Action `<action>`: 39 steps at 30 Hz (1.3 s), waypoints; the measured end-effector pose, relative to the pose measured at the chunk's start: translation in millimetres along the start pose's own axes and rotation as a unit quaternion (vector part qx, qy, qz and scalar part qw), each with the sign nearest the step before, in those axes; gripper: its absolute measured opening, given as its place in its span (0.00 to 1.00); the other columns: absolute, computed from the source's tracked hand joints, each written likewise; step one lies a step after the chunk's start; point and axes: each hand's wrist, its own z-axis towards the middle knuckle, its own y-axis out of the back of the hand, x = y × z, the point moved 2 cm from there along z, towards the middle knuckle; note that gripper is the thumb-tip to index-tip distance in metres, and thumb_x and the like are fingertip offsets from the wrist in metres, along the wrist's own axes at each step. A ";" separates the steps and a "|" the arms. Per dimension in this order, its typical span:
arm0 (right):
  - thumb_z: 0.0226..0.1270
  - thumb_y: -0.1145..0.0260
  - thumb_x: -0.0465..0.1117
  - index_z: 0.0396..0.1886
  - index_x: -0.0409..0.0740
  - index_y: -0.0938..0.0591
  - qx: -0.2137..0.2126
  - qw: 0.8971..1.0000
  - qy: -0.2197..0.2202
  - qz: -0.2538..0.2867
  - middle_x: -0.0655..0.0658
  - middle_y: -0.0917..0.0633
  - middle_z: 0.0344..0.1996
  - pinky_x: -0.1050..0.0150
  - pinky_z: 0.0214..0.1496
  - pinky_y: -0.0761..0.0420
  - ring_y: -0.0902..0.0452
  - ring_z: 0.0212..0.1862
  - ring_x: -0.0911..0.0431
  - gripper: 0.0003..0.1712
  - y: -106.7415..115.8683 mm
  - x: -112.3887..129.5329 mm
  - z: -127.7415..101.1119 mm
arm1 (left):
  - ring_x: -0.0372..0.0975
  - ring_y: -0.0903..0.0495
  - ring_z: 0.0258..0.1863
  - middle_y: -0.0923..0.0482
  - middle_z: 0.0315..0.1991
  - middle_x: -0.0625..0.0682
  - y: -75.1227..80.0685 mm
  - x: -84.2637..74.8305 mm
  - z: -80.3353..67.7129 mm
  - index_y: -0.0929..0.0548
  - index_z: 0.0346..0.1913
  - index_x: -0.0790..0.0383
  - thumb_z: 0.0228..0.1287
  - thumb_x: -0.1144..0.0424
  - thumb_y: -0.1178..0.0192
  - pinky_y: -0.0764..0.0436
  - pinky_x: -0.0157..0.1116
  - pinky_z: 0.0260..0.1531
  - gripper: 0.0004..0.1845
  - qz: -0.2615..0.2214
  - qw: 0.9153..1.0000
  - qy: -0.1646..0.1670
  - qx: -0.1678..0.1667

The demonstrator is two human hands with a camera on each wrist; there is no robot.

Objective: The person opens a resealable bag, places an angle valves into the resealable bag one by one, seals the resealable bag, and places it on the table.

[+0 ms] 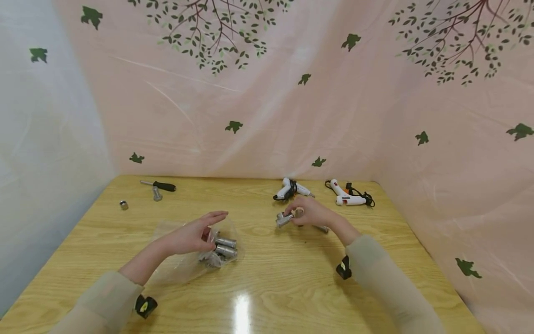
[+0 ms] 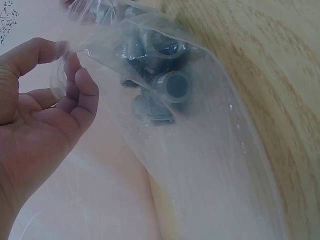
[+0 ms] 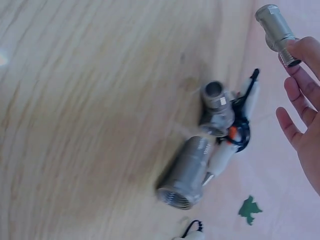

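Note:
My left hand [image 1: 187, 239] is at a clear plastic bag [image 1: 173, 269] lying on the table. In the left wrist view its curled fingers hold the bag's edge. Inside the bag are several silvery metal pipe fittings [image 1: 225, 251], blurred by the plastic in the left wrist view. My right hand [image 1: 310, 212] pinches a metal pipe fitting [image 3: 276, 32] with a side branch between thumb and fingers, above the table. Below it, a threaded metal fitting [image 3: 185, 172] and a shorter fitting [image 3: 216, 107] rest on the wood.
Two white glue guns [image 1: 288, 190] with black cords lie at the back; the second glue gun [image 1: 348, 197] is farther right. At the back left are a black-handled screwdriver [image 1: 164, 186], a metal bolt [image 1: 156, 194] and a small metal nut [image 1: 123, 205]. A printed curtain [image 1: 258, 148] hangs behind the table.

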 end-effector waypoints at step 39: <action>0.57 0.30 0.37 0.41 0.46 0.13 -0.066 0.990 0.059 0.113 0.51 0.13 0.38 0.64 0.43 0.22 0.21 0.39 0.56 0.11 -92.8 118.2 46.3 | 0.33 0.36 0.20 0.52 0.72 0.63 3.6 4.7 -4.6 0.48 0.74 0.59 0.58 0.75 0.41 0.30 0.30 0.22 0.42 -0.020 1.000 -0.013 0.003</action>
